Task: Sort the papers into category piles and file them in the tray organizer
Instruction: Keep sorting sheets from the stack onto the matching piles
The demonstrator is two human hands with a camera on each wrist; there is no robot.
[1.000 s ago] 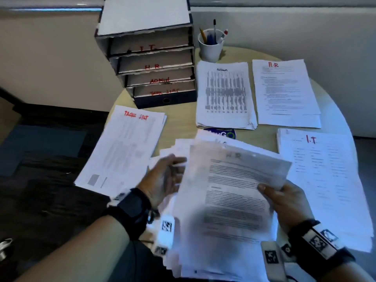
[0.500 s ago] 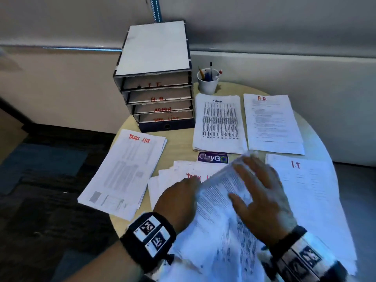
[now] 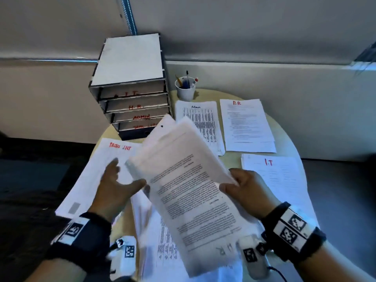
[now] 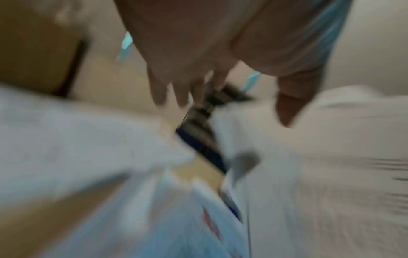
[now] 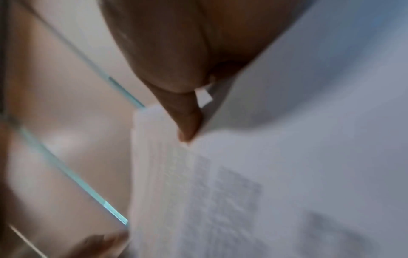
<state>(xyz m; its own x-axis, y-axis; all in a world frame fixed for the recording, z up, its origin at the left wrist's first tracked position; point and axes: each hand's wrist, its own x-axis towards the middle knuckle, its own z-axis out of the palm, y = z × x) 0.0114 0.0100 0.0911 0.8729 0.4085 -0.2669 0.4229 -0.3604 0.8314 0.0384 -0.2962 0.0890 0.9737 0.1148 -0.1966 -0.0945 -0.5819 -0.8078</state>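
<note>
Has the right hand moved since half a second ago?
Yes. The right hand then lay flat on the sheets, left of the I.T pile; now it grips the lifted sheets at their right edge, nearer the person.

Head view looks down over the table [image 3: 284,139]; both wrist views sit close, sharing the held papers [image 3: 193,190].

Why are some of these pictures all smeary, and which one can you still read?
Head view: mostly sharp, so the red H.R label on its pile reads, though the lifted papers are a bit soft. Left wrist view: heavy motion smear, the left hand and sheets just streaks. Right wrist view: soft too, the right hand close up, print only grey patches.
</note>
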